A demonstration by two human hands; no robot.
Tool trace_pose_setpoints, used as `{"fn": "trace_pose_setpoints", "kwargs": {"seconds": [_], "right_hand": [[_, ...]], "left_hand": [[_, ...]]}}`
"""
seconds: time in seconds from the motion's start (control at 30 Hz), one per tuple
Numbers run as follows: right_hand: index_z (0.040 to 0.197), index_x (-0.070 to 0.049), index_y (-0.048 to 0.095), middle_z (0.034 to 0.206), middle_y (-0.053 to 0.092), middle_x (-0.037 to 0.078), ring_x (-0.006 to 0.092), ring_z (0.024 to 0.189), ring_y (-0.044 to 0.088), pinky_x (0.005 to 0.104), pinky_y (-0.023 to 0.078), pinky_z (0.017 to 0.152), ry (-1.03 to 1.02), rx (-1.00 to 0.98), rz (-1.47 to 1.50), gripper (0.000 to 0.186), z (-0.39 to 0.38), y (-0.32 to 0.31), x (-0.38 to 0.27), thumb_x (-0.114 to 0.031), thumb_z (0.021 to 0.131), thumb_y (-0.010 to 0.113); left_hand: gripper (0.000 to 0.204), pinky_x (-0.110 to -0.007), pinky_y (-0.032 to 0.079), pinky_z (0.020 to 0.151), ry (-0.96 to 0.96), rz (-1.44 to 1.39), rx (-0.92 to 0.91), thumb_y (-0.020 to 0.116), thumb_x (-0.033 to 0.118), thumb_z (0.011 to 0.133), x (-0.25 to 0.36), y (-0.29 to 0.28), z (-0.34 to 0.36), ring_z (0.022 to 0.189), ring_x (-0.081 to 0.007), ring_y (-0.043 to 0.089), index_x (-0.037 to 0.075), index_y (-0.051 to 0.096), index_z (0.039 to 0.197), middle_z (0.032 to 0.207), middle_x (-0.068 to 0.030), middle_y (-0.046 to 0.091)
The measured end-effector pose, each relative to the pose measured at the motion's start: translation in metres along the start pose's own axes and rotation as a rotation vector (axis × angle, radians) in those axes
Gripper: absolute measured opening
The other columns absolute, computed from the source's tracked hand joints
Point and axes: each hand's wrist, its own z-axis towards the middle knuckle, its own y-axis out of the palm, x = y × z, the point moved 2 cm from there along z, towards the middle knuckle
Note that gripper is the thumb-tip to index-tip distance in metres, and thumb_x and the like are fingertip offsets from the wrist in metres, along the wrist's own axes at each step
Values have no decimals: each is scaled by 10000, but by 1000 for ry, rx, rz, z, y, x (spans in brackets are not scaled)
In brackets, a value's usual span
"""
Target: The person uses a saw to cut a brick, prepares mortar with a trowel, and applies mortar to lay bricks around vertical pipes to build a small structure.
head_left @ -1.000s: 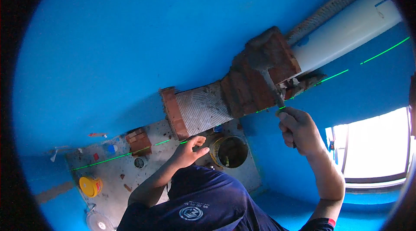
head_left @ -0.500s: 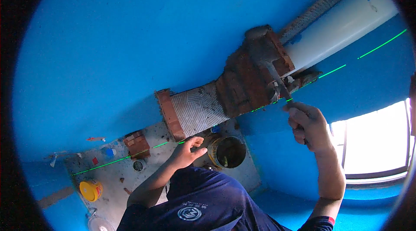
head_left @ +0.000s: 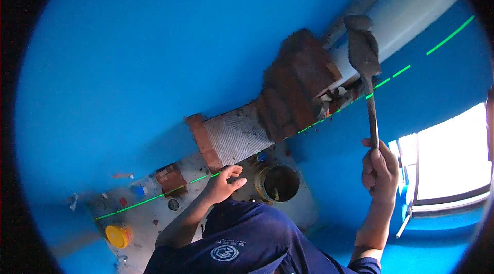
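Fingers wrapped round a trowel, grey lump on its blade

My right hand grips the handle, blade raised over the pipe. My left hand sits half-curled, thumb apart, near the brickwork's lower end; contact unclear.

Largest first. Smooth blue wall; bright window at right. Pipe: thick, round, white, partly blocked from sight by the blade. Brickwork against the wall: rough, red-brown, smeared, beside a pale ridged stretch, ending in orange-red brick. Round bucket on the floor: dark inside, one yellowish thing in it. Brick pile farther left. Yellow tub, contents unseen. Small round can, contents too small to tell.
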Motion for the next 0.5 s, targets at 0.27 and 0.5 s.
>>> {"fn": "trace_pose_setpoints", "kwargs": {"seconds": [0.27, 0.5], "right_hand": [[1135, 52, 558, 569, 457, -32, 35, 410, 378, 194, 257, 364, -67, 261, 103, 400, -79, -44, 71, -298, 944, 584], [1148, 61, 573, 606, 480, -50, 22, 448, 400, 187, 277, 399, -7, 435, 125, 375, -138, -66, 126, -227, 915, 632]], "left_hand": [[438, -333, 433, 957, -29, -65, -89, 709, 225, 853, 31, 12, 18, 1072, -181, 569, -2, 555, 1194, 1115, -89, 612], [200, -336, 449, 915, 171, 310, -95, 690, 141, 836, 95, 29, 76, 1012, -201, 602, 6, 649, 979, 1041, -111, 645]]}}
